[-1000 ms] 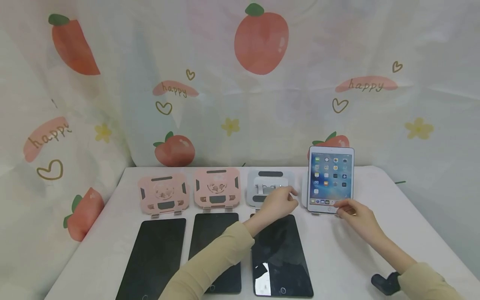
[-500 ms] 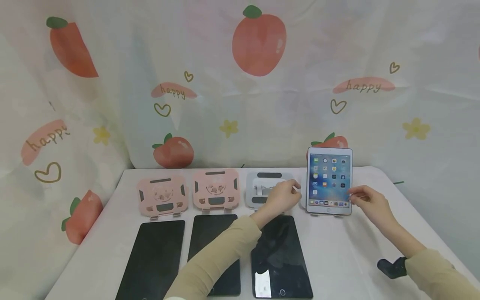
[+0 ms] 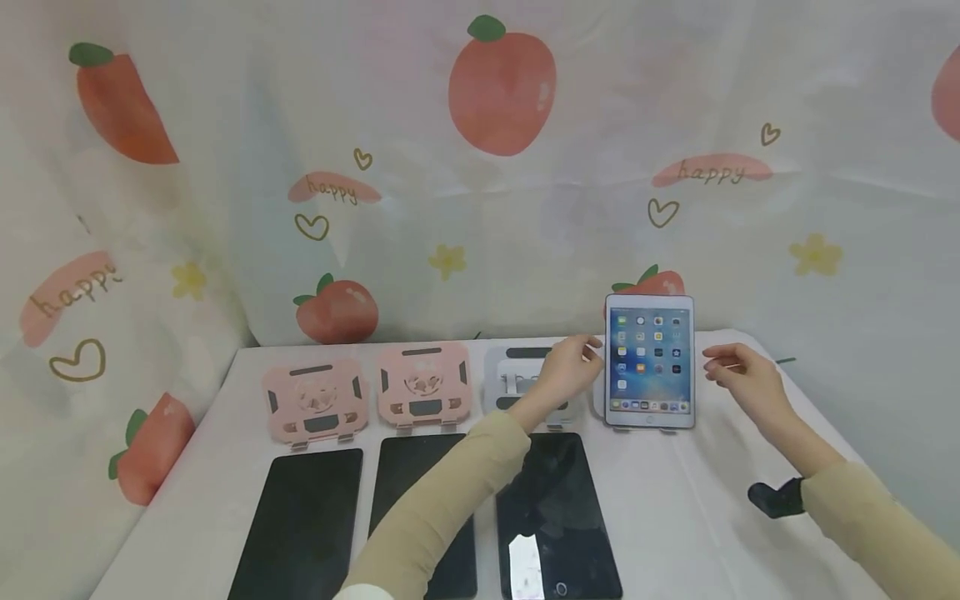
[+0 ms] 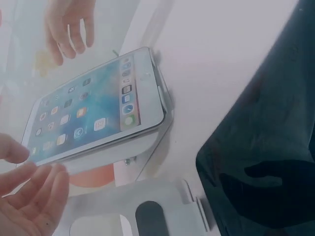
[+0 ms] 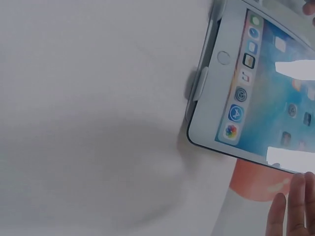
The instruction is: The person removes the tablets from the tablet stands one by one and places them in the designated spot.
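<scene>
A white tablet (image 3: 648,358) with a lit home screen leans upright on a pale stand (image 4: 106,160), its lower edge on the stand's lip. My left hand (image 3: 566,367) hovers by the tablet's left edge, fingers loosely bent and holding nothing. In the left wrist view its fingertips (image 4: 59,172) are close to the tablet's side. Beyond the opposite edge, my right hand (image 3: 750,383) is held apart from the tablet with relaxed fingers. The right wrist view has its fingers (image 5: 297,201) near the tablet's long side. A grey-blue stand (image 3: 492,367) is partly hidden behind my left hand.
Two pink stands (image 3: 393,367) are to the left of the grey-blue one. Three dark-screened tablets (image 3: 300,517) lie flat in front of the stands, partly covered by my left sleeve (image 3: 442,500). A printed cloth (image 3: 555,225) hangs behind the white table (image 3: 690,517).
My right hand has come off the tablet's lower edge, moving up and right until apart from its side. My left hand has shifted up toward the tablet's left edge. The head view has turned slightly right.
</scene>
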A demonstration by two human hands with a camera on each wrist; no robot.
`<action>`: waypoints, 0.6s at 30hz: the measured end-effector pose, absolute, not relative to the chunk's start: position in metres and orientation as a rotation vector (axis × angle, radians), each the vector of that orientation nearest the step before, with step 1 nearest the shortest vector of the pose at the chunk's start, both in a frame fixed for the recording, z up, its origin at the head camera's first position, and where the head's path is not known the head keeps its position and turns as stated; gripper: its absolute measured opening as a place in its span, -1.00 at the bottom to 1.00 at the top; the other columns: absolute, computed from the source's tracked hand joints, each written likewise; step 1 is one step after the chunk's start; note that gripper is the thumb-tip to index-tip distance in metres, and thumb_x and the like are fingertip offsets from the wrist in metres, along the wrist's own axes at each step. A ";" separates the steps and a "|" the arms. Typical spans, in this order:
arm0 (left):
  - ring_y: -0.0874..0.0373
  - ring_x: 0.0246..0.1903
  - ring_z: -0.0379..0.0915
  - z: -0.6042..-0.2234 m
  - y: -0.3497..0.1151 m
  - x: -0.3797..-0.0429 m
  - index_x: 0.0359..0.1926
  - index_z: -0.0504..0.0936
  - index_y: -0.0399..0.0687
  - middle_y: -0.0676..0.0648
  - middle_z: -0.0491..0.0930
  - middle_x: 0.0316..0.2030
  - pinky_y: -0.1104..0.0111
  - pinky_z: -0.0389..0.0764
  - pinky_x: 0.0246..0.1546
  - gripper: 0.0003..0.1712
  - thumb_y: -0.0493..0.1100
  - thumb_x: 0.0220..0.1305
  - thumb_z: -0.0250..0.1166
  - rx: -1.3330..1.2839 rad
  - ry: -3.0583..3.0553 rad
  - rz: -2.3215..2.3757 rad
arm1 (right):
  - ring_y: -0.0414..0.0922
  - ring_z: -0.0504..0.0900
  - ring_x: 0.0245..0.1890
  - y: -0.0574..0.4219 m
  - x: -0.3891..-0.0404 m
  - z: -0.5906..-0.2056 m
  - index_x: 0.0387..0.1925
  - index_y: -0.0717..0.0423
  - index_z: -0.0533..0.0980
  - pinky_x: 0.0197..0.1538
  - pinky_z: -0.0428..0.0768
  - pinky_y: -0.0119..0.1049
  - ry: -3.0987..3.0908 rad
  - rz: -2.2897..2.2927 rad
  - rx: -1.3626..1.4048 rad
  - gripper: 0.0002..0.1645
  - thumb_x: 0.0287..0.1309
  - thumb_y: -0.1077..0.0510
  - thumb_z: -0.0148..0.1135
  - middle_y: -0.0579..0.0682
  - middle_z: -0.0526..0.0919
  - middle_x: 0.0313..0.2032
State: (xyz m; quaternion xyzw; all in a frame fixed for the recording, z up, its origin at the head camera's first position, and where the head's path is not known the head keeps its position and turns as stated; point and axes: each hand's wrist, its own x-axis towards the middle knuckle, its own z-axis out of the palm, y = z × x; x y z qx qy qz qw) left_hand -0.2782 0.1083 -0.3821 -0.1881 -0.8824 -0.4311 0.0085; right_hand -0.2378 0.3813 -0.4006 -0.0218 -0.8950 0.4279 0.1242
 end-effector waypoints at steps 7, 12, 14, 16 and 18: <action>0.25 -0.24 0.54 -0.375 0.121 -0.291 0.14 0.53 -0.06 0.00 0.63 -0.16 0.57 0.47 -0.43 -0.62 -0.19 0.30 0.15 -0.492 -2.663 -1.443 | -0.30 0.53 -0.35 0.394 -0.260 -0.398 0.09 0.26 0.42 -0.33 0.49 -0.64 -2.560 1.270 -0.153 -0.56 0.34 0.03 0.07 0.16 0.57 -0.14; 0.25 -0.25 0.53 -0.369 0.130 -0.301 0.14 0.53 -0.05 0.02 0.63 -0.17 0.56 0.47 -0.40 -0.61 -0.19 0.28 0.16 -0.434 -2.651 -1.474 | -0.11 0.57 -0.27 0.387 -0.262 -0.381 0.11 0.31 0.39 -0.32 0.47 -0.60 -2.595 1.198 -0.120 -0.52 0.37 0.02 0.00 0.25 0.53 -0.09; 0.26 -0.28 0.51 -0.367 0.132 -0.304 0.13 0.53 -0.04 0.02 0.63 -0.19 0.55 0.47 -0.41 -0.61 -0.20 0.27 0.16 -0.413 -2.653 -1.493 | -0.01 0.58 -0.23 0.386 -0.265 -0.378 0.11 0.32 0.39 -0.28 0.50 -0.51 -2.598 1.198 -0.104 -0.52 0.36 0.02 0.01 0.26 0.53 -0.10; 0.28 -0.31 0.49 -0.366 0.133 -0.307 0.14 0.53 -0.03 0.03 0.61 -0.20 0.54 0.46 -0.41 -0.61 -0.19 0.28 0.15 -0.390 -2.652 -1.521 | -0.01 0.59 -0.25 0.388 -0.272 -0.380 0.09 0.27 0.41 -0.27 0.54 -0.44 -2.573 1.223 -0.095 -0.55 0.35 0.01 0.04 0.19 0.55 -0.14; 0.28 -0.32 0.47 -0.365 0.134 -0.311 0.15 0.52 -0.03 0.02 0.61 -0.20 0.53 0.45 -0.41 -0.61 -0.19 0.29 0.14 -0.367 -2.642 -1.549 | 0.08 0.57 -0.15 0.383 -0.275 -0.375 0.16 0.30 0.34 -0.11 0.61 -0.23 -2.606 1.196 -0.098 -0.49 0.38 0.00 -0.03 0.27 0.50 -0.06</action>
